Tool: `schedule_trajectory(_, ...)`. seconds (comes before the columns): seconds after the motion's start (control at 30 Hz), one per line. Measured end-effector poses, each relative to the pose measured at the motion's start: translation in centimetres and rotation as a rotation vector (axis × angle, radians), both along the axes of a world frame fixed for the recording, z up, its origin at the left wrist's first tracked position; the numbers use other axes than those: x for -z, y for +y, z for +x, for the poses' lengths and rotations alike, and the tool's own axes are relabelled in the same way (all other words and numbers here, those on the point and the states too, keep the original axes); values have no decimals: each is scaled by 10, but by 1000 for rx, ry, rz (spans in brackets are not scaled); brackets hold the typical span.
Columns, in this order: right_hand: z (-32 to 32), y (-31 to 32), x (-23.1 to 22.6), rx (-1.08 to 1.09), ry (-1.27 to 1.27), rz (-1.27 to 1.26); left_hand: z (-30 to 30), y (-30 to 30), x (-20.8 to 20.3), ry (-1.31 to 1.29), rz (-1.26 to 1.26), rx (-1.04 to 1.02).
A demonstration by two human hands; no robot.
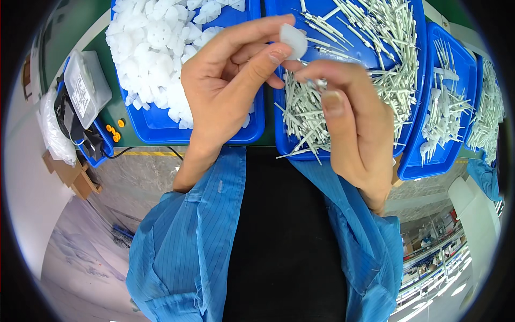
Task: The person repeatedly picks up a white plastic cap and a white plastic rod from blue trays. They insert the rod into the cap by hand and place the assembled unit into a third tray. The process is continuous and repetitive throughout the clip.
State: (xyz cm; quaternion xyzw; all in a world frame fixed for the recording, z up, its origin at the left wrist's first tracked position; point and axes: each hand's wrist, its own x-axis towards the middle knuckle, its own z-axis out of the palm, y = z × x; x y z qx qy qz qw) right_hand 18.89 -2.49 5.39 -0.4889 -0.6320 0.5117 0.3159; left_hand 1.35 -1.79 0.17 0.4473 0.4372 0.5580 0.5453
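My left hand is raised over the gap between two blue trays, its thumb and forefinger closed on a small translucent white plastic disc. Close beside it, my right hand is closed in a pinch with its fingertips near the disc. Something small and shiny shows at those fingertips, but its kind cannot be made out. Under the left hand lies a heap of white plastic pieces in the left blue tray. Many thin white rods fill the other blue tray, below the right hand.
Further right stands a smaller blue tray with rods and white pieces, then another heap of rods. At left are a clear plastic box, a plastic bag and several small orange parts. A black cable runs along the table's near edge.
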Motion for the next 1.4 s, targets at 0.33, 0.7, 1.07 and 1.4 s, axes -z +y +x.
schedule_trajectory(0.33,-10,-10,12,163,-335,314,7,0,8,-10,167,-23)
schedule_trajectory(0.7,-11,-6,4,144,-168,147,7,2,5,-41,234,11)
schedule_trajectory(1.07,0,1,-5,13,375,-331,9,4,1,31,389,81)
schedule_trajectory(1.4,-14,-16,1,49,-195,465,-3,9,6,218,616,165)
